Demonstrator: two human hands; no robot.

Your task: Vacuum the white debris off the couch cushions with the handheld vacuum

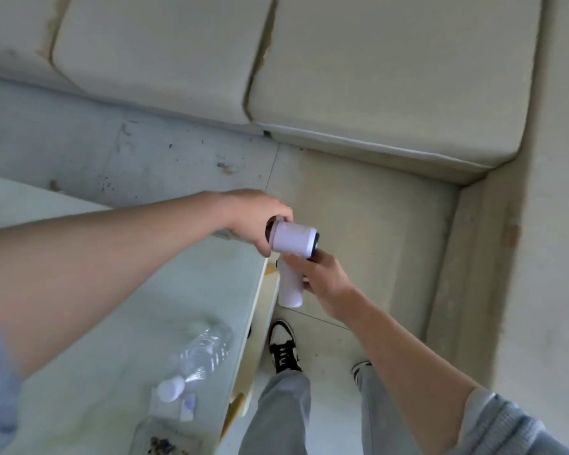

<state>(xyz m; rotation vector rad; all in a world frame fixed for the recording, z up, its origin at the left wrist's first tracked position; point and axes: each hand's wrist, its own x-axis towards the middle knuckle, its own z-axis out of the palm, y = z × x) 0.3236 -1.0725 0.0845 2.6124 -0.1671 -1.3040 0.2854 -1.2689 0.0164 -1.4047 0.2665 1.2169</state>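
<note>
A small white handheld vacuum (293, 239) with a pistol-style handle hangs in mid-air over the floor, in front of the couch. My right hand (322, 277) is wrapped around its handle. My left hand (260, 218) grips the dark rear end of its barrel. The couch's pale cushions (391, 77) fill the upper part of the view. No white debris can be made out on them in this blurred frame.
A low pale table (112, 290) stands at the left, with a clear plastic bottle (197, 356) lying on it and small items near its front edge. The couch's right arm (539, 257) runs down the right side. My feet stand on the tiled floor (358, 224).
</note>
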